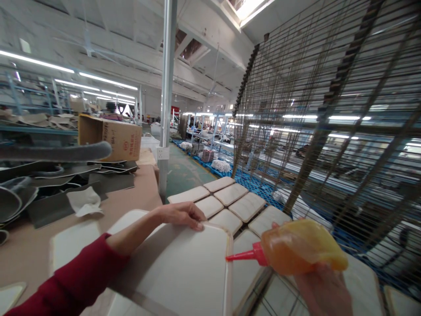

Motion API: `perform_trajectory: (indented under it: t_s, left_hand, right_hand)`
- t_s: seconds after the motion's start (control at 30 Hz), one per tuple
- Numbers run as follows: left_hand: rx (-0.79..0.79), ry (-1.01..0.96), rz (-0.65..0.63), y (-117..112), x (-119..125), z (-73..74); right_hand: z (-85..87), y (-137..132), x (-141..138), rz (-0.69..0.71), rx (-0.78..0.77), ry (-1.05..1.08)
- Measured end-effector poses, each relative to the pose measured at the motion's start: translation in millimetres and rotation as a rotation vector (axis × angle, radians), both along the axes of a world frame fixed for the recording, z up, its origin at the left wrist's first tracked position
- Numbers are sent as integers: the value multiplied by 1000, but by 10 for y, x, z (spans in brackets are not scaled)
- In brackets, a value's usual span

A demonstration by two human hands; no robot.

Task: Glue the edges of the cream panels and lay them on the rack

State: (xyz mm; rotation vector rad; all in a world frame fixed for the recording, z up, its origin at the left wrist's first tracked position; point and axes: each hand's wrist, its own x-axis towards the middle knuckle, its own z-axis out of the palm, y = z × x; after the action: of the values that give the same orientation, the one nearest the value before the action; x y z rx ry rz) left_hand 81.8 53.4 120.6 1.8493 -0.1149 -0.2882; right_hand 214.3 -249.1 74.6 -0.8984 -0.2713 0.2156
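A squeeze bottle (302, 245) of amber liquid, probably glue, lies tilted in my right hand (324, 281), whose fingers wrap round it. Its red nozzle points left, the tip at the right edge of a white panel (184, 267) with rounded corners. My left hand (180, 215) grips that panel's far edge, thumb on top and fingers partly hidden. A yellowish line runs along the panel's rim near the far right corner. More white panels (246, 206) with yellowish edges lie in rows just beyond and to the right.
A table (144, 184) at left bears dark sheets (55, 202), a white scrap (86, 202) and an open cardboard box (125, 138). A metal post (167, 87) rises ahead. Tall wire racks (296, 87) stand raised at right, above a blue mesh (253, 180). Shelving lines the hall.
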Motion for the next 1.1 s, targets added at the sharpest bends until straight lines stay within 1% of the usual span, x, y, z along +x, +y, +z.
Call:
perform_trajectory:
  t_s: [0.2, 0.4, 0.57, 0.67, 0.77, 0.87, 0.97, 1.1]
  left_hand:
    - [-36, 48, -2, 59, 42, -83]
    - [-83, 67, 52, 72, 39, -121]
    - [-116, 89, 77, 86, 37, -129]
    - [-131, 111, 81, 104, 44, -127]
    - [-140, 112, 86, 126, 49, -132]
    - [-163, 109, 109, 151, 52, -153]
    - [-190, 107, 123, 185, 55, -189]
    - [-210, 100, 143, 247, 63, -250]
  right_hand:
    - [16, -15, -140, 83, -73, -55]
    - [-51, -20, -143, 45, -83, -106]
    - [-98, -61, -165, 92, -120, -95]
    - [-139, -77, -180, 92, -166, -69]
    - [-136, -53, -199, 94, -117, -68]
    - [-94, -14, -208, 104, -50, -86]
    - [-67, 4, -183, 83, -47, -125]
    - [-80, 6, -127, 15, -67, -204]
